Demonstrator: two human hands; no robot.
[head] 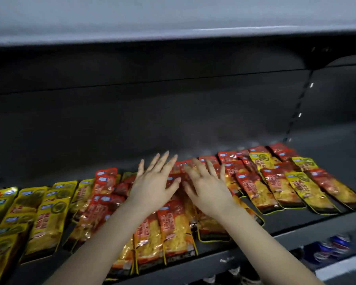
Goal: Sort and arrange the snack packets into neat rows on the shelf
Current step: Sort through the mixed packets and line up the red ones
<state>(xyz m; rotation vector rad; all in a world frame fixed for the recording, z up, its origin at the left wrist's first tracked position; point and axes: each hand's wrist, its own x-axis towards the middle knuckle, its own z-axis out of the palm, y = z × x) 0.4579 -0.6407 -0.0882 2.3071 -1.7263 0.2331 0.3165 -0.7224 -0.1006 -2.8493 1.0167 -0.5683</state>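
Observation:
Several red snack packets (173, 229) and yellow snack packets (47, 221) lie flat on a dark shelf (296, 225). Yellow ones cluster at the left, red ones fill the middle, and a mixed overlapping row (280, 188) runs to the right. My left hand (154, 182) and my right hand (208, 186) hover side by side over the red packets in the middle, palms down, fingers spread. Neither hand holds a packet. The packets directly under the hands are hidden.
The shelf's back panel (173, 120) is dark and bare behind the packets. Another shelf board (173, 23) hangs overhead. A slotted upright (298, 108) runs at the right. Below the front edge, blue-and-white packaged goods (331, 247) sit on a lower level.

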